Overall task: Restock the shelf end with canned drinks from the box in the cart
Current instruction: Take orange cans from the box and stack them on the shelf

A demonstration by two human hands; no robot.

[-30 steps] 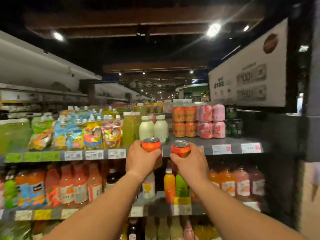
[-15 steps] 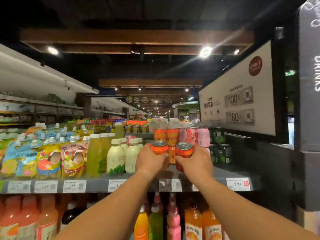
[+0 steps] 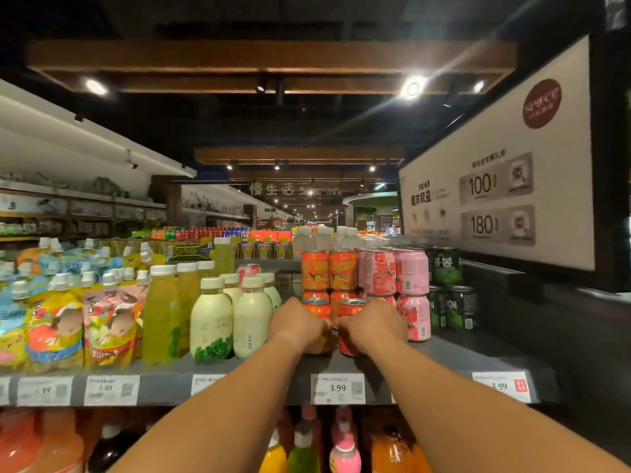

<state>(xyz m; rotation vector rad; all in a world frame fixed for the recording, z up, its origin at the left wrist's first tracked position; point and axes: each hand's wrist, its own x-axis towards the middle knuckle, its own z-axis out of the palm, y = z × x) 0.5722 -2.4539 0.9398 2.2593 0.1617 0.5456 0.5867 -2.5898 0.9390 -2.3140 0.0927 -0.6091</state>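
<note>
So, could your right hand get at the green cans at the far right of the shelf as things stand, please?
Probably not yet: the right hand is gripping an orange can. Once that is released, the green cans stand unobstructed at the shelf's right end.

Dim store; ceiling spotlights (image 3: 412,88) flare with streaks; edges bowed, price tags (image 3: 44,390) blurred.
</note>
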